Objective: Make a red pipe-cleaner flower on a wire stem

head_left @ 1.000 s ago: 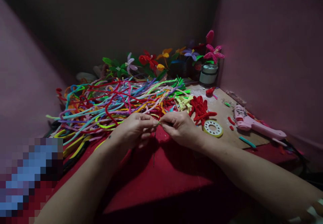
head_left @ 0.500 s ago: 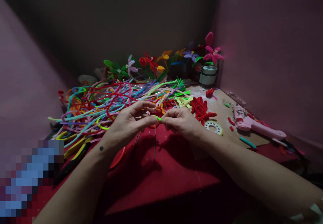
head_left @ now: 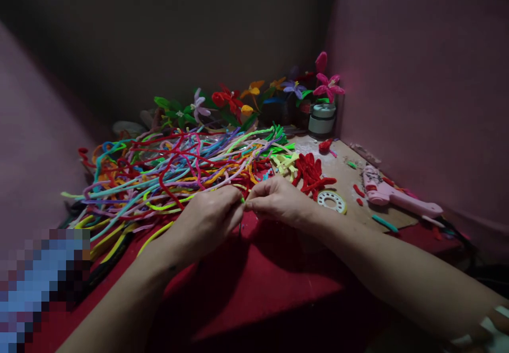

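Observation:
A short bit of bright green pipe cleaner shows between my two hands, near the middle of the view. My left hand is closed around it, back of the hand turned up, so most of the fingers are hidden. From the other side, my right hand pinches at the same green bit with thumb and forefinger. Just behind the hands lies a big heap of coloured pipe cleaners. Folded red pipe cleaner pieces and pale yellow ones lie beyond my right hand.
A white bobbin disc and a pink-handled tool lie on a board at right. Pipe cleaner flowers line the back, near a white-grey jar. Red cloth covers the table; pink walls flank it.
My left hand has turned over and its raised fingers have closed. Thin dark stems that hung below it are now mostly hidden. My right hand keeps its pinch; the view has shifted slightly.

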Demonstrator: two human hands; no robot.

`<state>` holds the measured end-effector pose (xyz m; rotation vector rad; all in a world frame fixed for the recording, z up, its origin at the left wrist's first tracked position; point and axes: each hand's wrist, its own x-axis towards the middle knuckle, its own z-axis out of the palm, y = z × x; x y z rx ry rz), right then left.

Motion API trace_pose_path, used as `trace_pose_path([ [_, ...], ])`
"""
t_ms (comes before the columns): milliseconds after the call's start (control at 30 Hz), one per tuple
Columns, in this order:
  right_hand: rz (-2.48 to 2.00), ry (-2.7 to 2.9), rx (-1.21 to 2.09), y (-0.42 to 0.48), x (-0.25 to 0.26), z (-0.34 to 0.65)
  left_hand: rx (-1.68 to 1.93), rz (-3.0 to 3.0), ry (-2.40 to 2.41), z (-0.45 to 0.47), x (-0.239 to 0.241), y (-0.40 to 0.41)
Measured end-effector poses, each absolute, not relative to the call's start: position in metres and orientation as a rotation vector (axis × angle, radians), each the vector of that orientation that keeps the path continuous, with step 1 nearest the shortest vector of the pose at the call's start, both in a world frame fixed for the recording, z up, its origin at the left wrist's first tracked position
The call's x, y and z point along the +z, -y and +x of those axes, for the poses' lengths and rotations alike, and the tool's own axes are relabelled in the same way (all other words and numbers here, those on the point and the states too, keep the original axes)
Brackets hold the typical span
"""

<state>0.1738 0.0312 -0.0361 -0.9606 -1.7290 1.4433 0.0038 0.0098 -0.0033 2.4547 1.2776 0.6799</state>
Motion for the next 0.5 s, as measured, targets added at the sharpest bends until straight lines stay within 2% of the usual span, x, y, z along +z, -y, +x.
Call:
trace_pose_path([
  [67, -0.936, 1.885, 1.037, -0.026, -0.039, 0.172, 0.685, 2.039, -1.369, 0.006, -0.002, -0.011],
  [167, -0.809, 2.069, 0.341, -0.019, -0.044, 0.169, 0.642, 1.260, -1.254, 0.010, -0.004, -0.017],
  [267, -0.724, 2.130, -0.090, -0.016, -0.049, 0.168, 0.647, 0.829, -1.059, 0.012, -0.009, -0.024],
  [300, -0.727, 2.127, -0.117, -0.017, -0.049, 0.168, 0.657, 0.801, -1.038, 0.012, -0.010, -0.025],
  [367, -0.785, 2.084, 0.030, -0.019, -0.048, 0.169, 0.695, 0.907, -1.081, 0.011, -0.012, -0.025],
  [500, -0.949, 1.832, 0.738, -0.027, -0.041, 0.171, 0.997, 1.533, -1.318, 0.006, -0.005, -0.021],
])
